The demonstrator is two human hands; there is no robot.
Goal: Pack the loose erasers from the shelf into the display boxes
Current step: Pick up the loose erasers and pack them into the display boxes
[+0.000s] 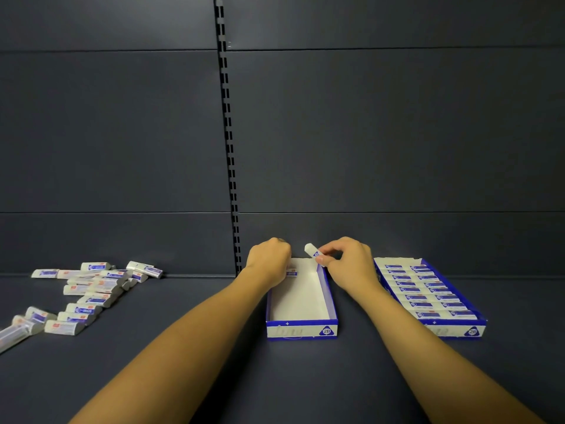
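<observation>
While the right hand [348, 264] is pinching an eraser [312, 250], the left hand [269, 260] is curling around another eraser [292, 273] inside the near-empty display box [301, 327]. Both are working over a dark shelf [183, 347] backed by dark panels [382, 133].

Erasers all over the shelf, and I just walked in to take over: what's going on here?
A person is packing erasers into display boxes. The right hand pinches one eraser above the far end of the nearly empty middle box. The left hand is at that box's far left corner, setting another eraser inside. The box on the right is already full. A pile of loose erasers waits on the left.
</observation>
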